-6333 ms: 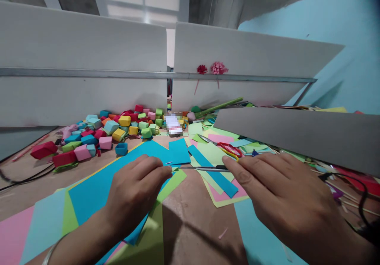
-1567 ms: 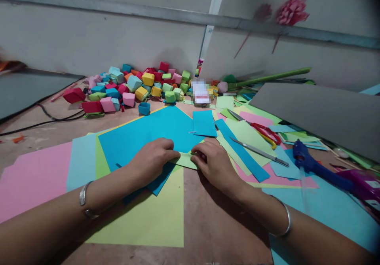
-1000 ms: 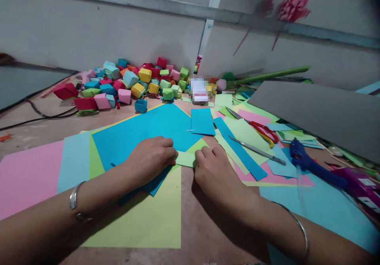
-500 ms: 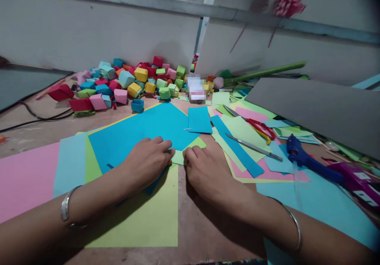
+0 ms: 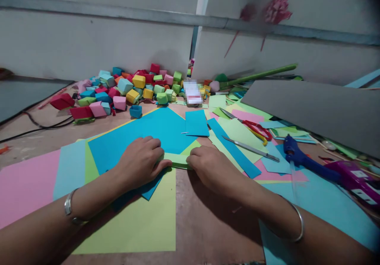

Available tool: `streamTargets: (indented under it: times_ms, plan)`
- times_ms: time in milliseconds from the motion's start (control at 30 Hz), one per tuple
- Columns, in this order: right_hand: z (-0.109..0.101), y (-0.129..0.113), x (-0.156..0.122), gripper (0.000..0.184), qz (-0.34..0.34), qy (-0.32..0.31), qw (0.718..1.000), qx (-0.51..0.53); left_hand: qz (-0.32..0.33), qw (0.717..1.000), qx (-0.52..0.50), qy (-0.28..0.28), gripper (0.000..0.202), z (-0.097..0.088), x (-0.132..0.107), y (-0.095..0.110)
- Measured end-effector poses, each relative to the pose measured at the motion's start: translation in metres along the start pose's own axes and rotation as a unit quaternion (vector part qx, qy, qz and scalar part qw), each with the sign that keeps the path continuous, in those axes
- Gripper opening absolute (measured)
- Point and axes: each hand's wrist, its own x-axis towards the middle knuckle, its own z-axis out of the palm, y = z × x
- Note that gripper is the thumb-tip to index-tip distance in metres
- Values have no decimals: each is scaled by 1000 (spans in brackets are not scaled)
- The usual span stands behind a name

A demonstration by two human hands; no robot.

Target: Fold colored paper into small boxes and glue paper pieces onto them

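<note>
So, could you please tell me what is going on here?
A person's left hand and right hand hold a light green paper strip between them, seemingly folded along its length. A knife and scissors lie untouched on the right, and small coloured paper boxes are heaped toward the back.

Bare forearms (image 5: pixel 44 227), two, slanting inward from either side; left grip (image 5: pixel 141 160), knuckles up, thumb extended; right grip (image 5: pixel 212 166), near it, back uppermost, fingers bent inward

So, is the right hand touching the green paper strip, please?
Touching. In the head view, the right hand pinches the right end of the green paper strip, with no gap visible.
</note>
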Motion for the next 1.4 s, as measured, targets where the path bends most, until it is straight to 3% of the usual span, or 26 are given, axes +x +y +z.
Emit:
streamTargets:
  times_ms: [300,467,533,700,800,933,1100,1300,1400]
  plan:
    - [0,8,4,22,66,71,993,67,6,991,-77,108,28,14,-4,0]
    - [7,11,5,24,62,89,989,96,34,986,-134,95,18,15,-3,1]
    - [6,12,5,23,65,103,987,101,32,985,-147,84,24,15,-2,1]
    - [2,14,3,23,46,200,971,123,17,982,-171,77,34,17,-1,-1]
    - [1,13,1,28,-12,159,978,131,7,978,-194,82,33,18,-1,-1]
    - [4,8,2,31,-20,110,992,59,-10,966,-238,95,21,16,-2,1]
    - [8,9,5,29,-18,50,998,46,3,952,-292,93,43,7,-2,4]
    - [10,11,6,22,-34,20,997,59,51,936,-346,30,45,-1,-7,3]
    - [8,11,5,18,-22,28,998,59,43,923,-383,-9,45,-4,-9,3]
